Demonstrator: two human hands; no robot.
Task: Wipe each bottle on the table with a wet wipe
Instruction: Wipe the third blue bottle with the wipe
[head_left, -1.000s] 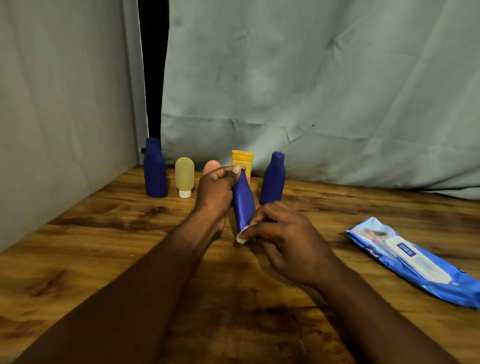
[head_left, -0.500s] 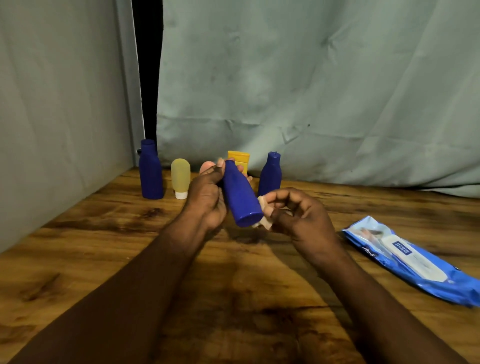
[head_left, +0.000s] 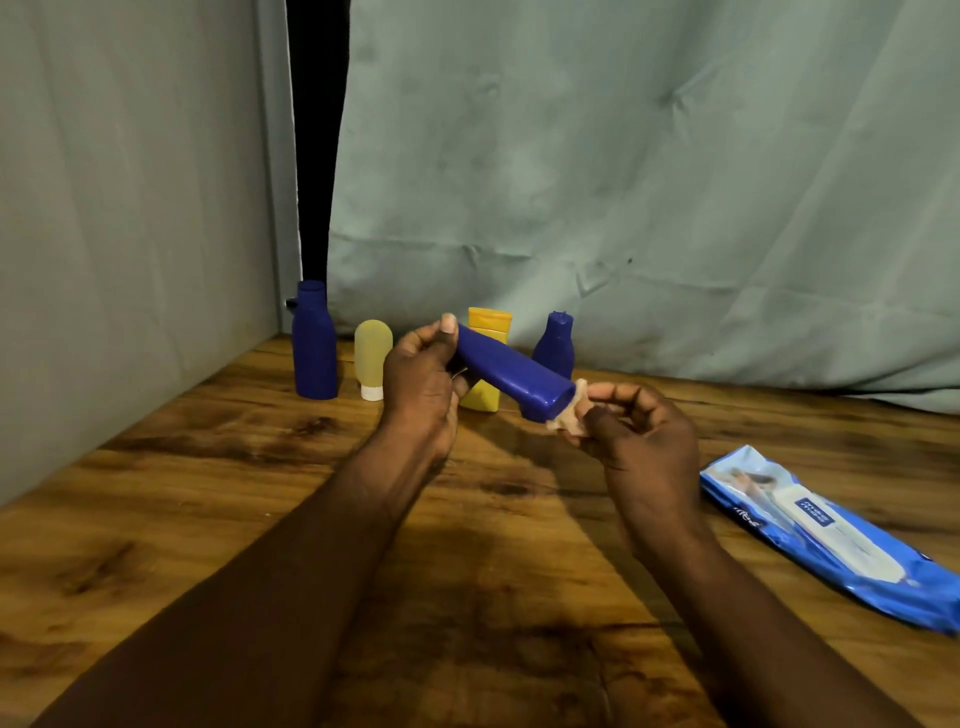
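Blue bottle (head_left: 511, 371), light, probably slick: my left hand (head_left: 421, 395) grips its far end, right hand (head_left: 641, 441) pinches the wipe (head_left: 568, 420).

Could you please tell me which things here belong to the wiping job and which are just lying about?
Job: held blue bottle, wet wipe, left hand, right hand, tall blue bottle, pale yellow bottle, orange bottle, small blue bottle, wipe pack.
Lying about: backdrop cloth, side panel.

- Blue bottle (head_left: 506, 374): in the air, near-horizontal, base lower and to the right, top end gripped by left hand (head_left: 421, 387).
- Wipe (head_left: 569, 415): pale, crumpled, against that base, pinched by right hand (head_left: 641, 441).
- Upright row behind: tall blue bottle (head_left: 313, 348), pale tube (head_left: 373, 358) cap-down, yellow bottle (head_left: 488, 326), small blue bottle (head_left: 556, 345).
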